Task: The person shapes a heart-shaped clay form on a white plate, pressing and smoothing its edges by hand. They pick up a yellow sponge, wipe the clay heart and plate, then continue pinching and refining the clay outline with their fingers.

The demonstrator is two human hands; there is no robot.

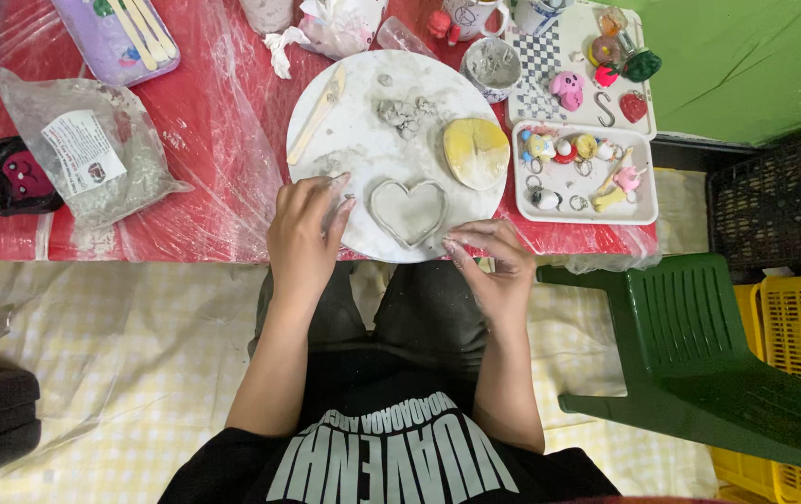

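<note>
Head view, largest first: one red plastic-covered table [204,140], one green plastic chair [699,355] at right, yellow crates [797,327] behind it. One round white board [363,140] sits at the table's near edge, overhanging the lap slightly.

On the board: one heart-shaped clay dish [408,211], near the front edge, between both hands. One yellow sponge [476,151] just right of it, one wooden stick [318,112] at upper left, a few grey clay scraps [402,114] in the middle.

Left hand [305,238]: fingers loosely spread, flat on the board, fingertips just beside the heart's left lobe. Right hand [494,261]: thumb and forefinger pinched together at the board rim by the heart's lower right; can't tell if they grip anything.

Off board: two white trays [587,191] of small painted charms, one small cup of grey slip [494,65], one clear bag with a paper label [92,159], one black cat-shaped piece [16,175].

Risks, as I judge them: thin heart walls likely deform under uneven finger pressure. Board near the edge could tip if pressed at the front. Clay-smeared fingers could mark the rim.
</note>
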